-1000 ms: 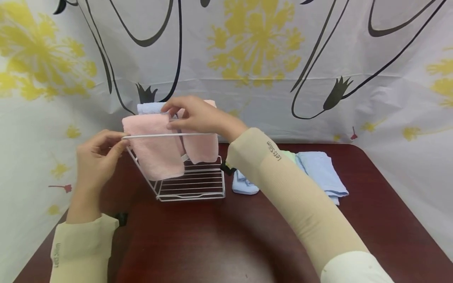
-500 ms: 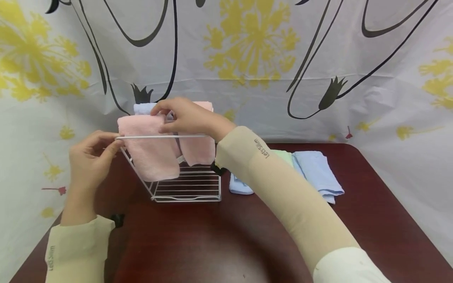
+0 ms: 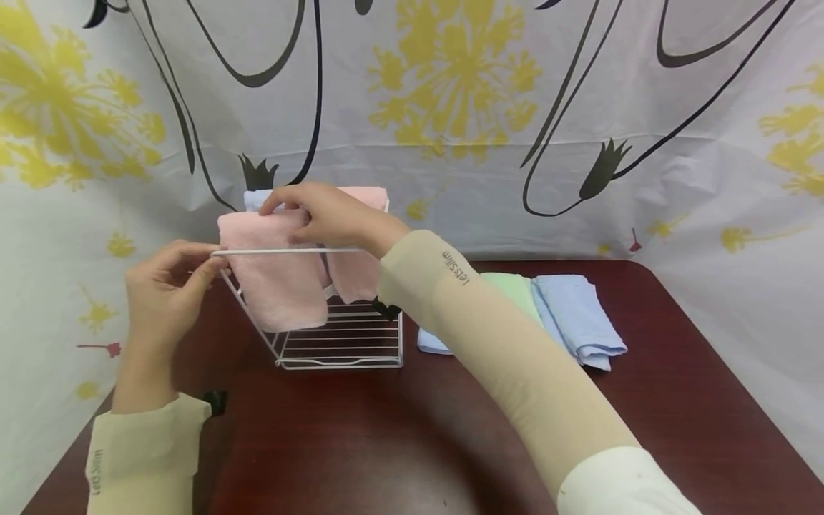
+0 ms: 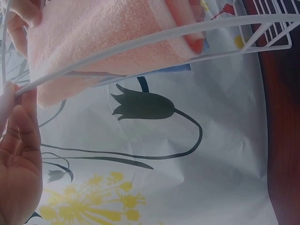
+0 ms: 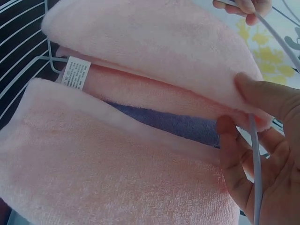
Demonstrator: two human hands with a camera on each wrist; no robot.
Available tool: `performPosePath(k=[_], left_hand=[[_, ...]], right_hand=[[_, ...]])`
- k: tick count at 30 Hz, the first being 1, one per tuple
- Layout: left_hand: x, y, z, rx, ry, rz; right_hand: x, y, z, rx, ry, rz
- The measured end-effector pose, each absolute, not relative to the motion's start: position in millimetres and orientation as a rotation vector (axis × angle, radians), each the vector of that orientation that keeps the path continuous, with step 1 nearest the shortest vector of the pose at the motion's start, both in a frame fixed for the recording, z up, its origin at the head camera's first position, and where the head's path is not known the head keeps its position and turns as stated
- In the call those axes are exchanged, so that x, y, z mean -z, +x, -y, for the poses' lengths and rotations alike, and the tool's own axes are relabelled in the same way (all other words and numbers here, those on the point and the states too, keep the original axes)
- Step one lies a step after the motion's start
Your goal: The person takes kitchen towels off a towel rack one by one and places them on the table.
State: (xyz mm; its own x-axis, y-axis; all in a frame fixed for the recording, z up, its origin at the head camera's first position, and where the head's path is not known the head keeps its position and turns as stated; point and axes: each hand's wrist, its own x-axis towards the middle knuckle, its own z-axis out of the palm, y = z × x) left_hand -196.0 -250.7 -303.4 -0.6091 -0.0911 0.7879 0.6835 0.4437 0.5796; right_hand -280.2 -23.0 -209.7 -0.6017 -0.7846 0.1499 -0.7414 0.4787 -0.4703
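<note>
My left hand pinches the upper left corner of a white wire rack between thumb and fingers. A pink towel hangs over the rack's raised wire at the left. My right hand holds its top edge, thumb on the front face and fingers behind. A second pink towel hangs to the right, partly covered by my right arm. Between the two in the right wrist view show a white label and a strip of blue towel. The blue towel's top rises behind.
On the dark red table, right of the rack, lie a folded green towel and a folded blue towel. Another blue cloth is mostly hidden by my right sleeve. A patterned curtain hangs behind the table.
My right hand has slid left along the towel's top edge, its forearm following. My left hand keeps its grip on the rack corner. The view has shifted slightly.
</note>
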Motion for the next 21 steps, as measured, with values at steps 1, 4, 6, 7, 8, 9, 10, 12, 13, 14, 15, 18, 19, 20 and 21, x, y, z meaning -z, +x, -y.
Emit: performPosePath(k=[1, 4, 6, 7, 8, 9, 10, 12, 13, 14, 15, 18, 19, 20, 21], left_hand=[[303.3, -195.9, 250.8, 1.229, -0.499, 1.915], [302.9, -195.7, 250.9, 1.216, -0.498, 1.927], [302.6, -194.7, 251.6, 1.212, -0.491, 1.936], [302.3, -194.4, 251.2, 1.215, -0.488, 1.936], [302.1, -194.2, 251.1, 1.217, -0.485, 1.934], [302.0, -194.1, 250.9, 1.221, -0.482, 1.932], [301.9, -194.0, 250.8, 1.223, -0.479, 1.931], [301.5, -193.9, 250.8, 1.201, -0.475, 1.939], [301.3, -193.8, 250.8, 1.186, -0.474, 1.946], [301.2, -193.8, 250.8, 1.176, -0.475, 1.951], [301.2, -193.8, 250.5, 1.170, -0.473, 1.955], [301.8, -193.6, 249.5, 1.164, -0.464, 1.956], [302.1, -193.4, 249.2, 1.162, -0.461, 1.959], [302.3, -193.6, 248.7, 1.171, -0.459, 1.953], [302.7, -193.9, 248.1, 1.186, -0.459, 1.944]], right_hand=[[210.1, -280.9, 22.5, 0.779, -1.360, -2.634], [212.3, -282.5, 21.1, 0.823, -1.402, -2.654], [213.0, -282.2, 21.0, 0.837, -1.443, -2.665], [213.2, -281.8, 20.6, 0.837, -1.466, -2.673], [213.2, -281.4, 20.5, 0.834, -1.486, -2.683], [213.0, -281.0, 20.3, 0.824, -1.501, -2.696], [212.8, -280.6, 20.2, 0.815, -1.512, -2.708], [212.6, -279.9, 19.8, 0.806, -1.524, -2.732], [212.8, -279.7, 19.7, 0.802, -1.529, -2.746], [213.0, -279.5, 19.3, 0.803, -1.526, -2.757], [213.2, -279.2, 18.9, 0.806, -1.520, -2.766], [214.3, -278.4, 17.5, 0.835, -1.513, -2.779], [214.8, -278.2, 17.0, 0.848, -1.510, -2.781], [215.2, -278.0, 16.4, 0.870, -1.510, -2.778], [215.7, -277.9, 15.9, 0.889, -1.509, -2.778]])
